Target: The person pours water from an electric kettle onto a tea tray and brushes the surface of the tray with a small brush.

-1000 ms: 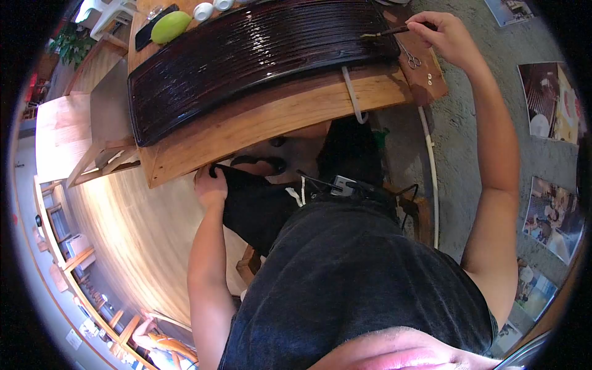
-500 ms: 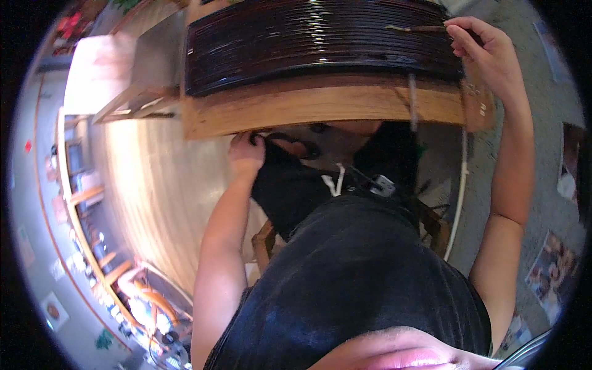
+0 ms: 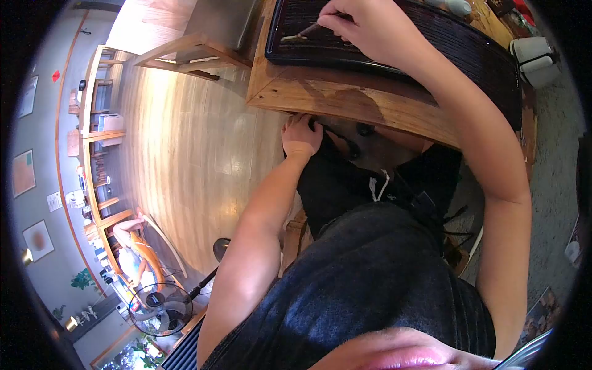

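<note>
A thin brush-like tool point(image 3: 308, 30) is pinched in my right hand point(image 3: 349, 23), its pale tip over the left end of the dark ribbed tray point(image 3: 394, 69). The tray lies on the wooden table point(image 3: 345, 95). My left hand point(image 3: 302, 135) rests on my left knee, below the table's front edge, with its fingers apart and nothing seen in it.
A white container point(image 3: 533, 58) stands at the table's right end. Left of the table is a wooden chair point(image 3: 197, 46). Farther off at the lower left are a standing fan point(image 3: 161, 309) and a seated person point(image 3: 132, 256).
My right hand has carried the tool from the tray's right end to its left end. The view has shifted left, and my left hand stays on my knee.
</note>
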Demonstrator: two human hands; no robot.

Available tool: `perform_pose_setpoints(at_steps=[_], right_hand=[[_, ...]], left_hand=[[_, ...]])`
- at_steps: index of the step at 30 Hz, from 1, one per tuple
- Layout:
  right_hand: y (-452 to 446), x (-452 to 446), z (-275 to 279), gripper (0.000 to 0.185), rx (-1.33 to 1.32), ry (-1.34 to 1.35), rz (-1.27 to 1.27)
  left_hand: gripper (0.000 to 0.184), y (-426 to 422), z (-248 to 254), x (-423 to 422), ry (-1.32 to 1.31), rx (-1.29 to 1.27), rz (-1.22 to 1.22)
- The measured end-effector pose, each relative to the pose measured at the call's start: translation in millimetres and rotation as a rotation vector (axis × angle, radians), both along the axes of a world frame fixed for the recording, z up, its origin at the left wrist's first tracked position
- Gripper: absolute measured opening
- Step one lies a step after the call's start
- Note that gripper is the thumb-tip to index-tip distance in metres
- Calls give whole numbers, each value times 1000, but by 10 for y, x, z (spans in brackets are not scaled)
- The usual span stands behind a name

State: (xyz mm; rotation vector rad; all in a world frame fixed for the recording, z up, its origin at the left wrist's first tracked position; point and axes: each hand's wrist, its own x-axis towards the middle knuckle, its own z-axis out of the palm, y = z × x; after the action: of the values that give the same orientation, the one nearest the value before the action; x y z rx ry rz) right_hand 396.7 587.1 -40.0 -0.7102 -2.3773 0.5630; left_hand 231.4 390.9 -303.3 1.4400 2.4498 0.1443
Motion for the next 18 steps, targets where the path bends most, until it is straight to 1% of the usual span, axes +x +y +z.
perform_pose_setpoints(at_steps=[5,7,9,11,13,14,15,17,18], right_hand=[[62,-143,-73,18,-41,-37,-8],[34,-63,-42,18,-63,-70,-22],[12,84,10,18,-31,-76,-5],[48,206,-69,18,-22,-79,-27],[29,417,-110,25,-30,-221,-137],[52,543,-174,21,7,-116,-140],[82,690,-187,21,13,-120,-150],[42,974,-148,23,-86,-184,-238],[15,1119,-93,23,-139,-219,-284]], left_hand=[[46,7,-57,-23,-29,7,7],[44,-22,-93,-27,1,53,-22],[44,-7,-56,-26,-16,36,-22],[43,8,-32,-26,-30,24,-27],[43,-6,-71,-13,-27,59,-16],[43,-14,-81,1,-32,65,-25],[43,-16,-93,-7,-18,62,-25],[44,-27,-64,-7,-20,50,-43],[44,-2,-32,-8,4,-14,-44]])
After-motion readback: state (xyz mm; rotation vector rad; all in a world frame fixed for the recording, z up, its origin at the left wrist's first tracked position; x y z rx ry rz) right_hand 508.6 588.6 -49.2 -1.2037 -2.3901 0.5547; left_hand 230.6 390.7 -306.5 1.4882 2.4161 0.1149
